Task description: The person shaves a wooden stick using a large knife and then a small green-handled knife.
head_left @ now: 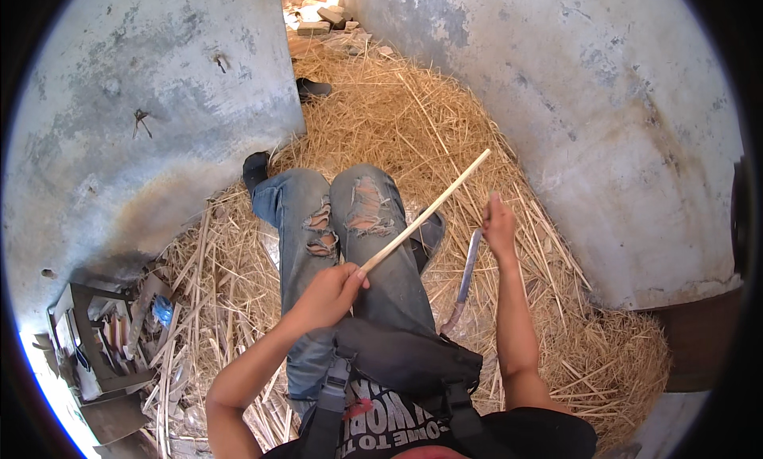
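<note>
A long pale stick [429, 211], which looks like split wood or bamboo, slants up and right over my knees. My left hand [330, 294] grips its lower end, thumb along it. Off to the right, apart from the stick, my right hand [499, 227] is raised with its fingers curled and thumb up. Whatever it may hold is too small to make out. Just left of that hand is the tip of a knife [468, 270] with a long, slightly curved blade. The knife's handle lies by my right thigh, near the black waist bag [405, 352], and no hand is on it.
Straw and thin shavings [358, 101] cover the floor around my legs. A worn grey wall [151, 101] stands at the left, another wall [572, 125] at the right. An open box of odds and ends [107, 340] sits lower left, near loose strips [187, 324]. Bricks [326, 18] lie at the far end.
</note>
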`<state>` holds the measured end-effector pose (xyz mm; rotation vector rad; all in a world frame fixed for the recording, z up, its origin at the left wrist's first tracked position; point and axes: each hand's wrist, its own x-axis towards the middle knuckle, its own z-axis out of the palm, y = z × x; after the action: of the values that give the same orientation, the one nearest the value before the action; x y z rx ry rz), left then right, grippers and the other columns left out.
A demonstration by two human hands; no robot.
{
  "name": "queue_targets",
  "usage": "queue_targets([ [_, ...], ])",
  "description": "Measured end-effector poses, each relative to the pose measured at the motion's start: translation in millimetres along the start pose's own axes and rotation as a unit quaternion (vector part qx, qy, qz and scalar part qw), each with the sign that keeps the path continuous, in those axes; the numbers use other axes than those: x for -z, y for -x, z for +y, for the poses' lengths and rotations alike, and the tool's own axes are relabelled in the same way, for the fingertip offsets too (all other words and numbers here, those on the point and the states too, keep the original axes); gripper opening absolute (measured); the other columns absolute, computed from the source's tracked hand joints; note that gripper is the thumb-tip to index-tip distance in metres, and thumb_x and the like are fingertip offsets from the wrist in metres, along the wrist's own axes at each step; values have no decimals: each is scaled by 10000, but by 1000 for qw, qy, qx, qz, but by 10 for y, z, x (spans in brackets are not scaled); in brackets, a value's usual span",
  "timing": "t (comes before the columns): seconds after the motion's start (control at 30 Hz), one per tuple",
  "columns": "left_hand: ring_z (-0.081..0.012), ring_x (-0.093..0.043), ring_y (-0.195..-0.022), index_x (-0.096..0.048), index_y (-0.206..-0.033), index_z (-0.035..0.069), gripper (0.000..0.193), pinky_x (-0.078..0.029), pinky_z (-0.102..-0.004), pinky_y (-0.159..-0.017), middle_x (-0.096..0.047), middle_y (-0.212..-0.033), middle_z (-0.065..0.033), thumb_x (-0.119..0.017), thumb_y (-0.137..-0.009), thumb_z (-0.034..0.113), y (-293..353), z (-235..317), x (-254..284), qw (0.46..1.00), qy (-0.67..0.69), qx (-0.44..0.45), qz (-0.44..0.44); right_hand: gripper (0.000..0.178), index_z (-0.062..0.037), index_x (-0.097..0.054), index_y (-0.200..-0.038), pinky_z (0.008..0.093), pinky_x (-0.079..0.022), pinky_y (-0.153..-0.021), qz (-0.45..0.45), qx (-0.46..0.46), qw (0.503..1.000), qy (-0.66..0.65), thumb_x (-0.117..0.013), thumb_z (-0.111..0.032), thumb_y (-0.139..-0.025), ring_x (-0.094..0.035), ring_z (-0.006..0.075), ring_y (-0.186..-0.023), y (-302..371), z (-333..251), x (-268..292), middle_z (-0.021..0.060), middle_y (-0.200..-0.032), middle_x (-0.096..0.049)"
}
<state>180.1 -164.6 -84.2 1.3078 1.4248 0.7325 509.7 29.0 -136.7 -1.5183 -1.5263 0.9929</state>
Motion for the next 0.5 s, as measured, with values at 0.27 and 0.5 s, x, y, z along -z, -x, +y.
queue_targets([
  [0.27,-108,-499,-534,-644,-876,4,363,-409,-305,-533,-526,-586,-20,-489,-1044,285,-228,-29,-149,998,-34,-36,34,494,-2,-609,-719,438,-444,-516,-159,158,967,119,-620,-434,-958,-610,357,-540,1017,-604,-843,218,-574,-554],
  [0.5,-180,-544,-553,-653,-867,2,333,-430,-347,-563,-560,-611,-89,-509,-1028,256,-166,-1,-233,993,-60,-49,87,512,-24,-602,-700,489,-453,-495,-138,224,946,190,-618,-473,-944,-608,416,-543,1016,-664,-921,209,-557,-571],
])
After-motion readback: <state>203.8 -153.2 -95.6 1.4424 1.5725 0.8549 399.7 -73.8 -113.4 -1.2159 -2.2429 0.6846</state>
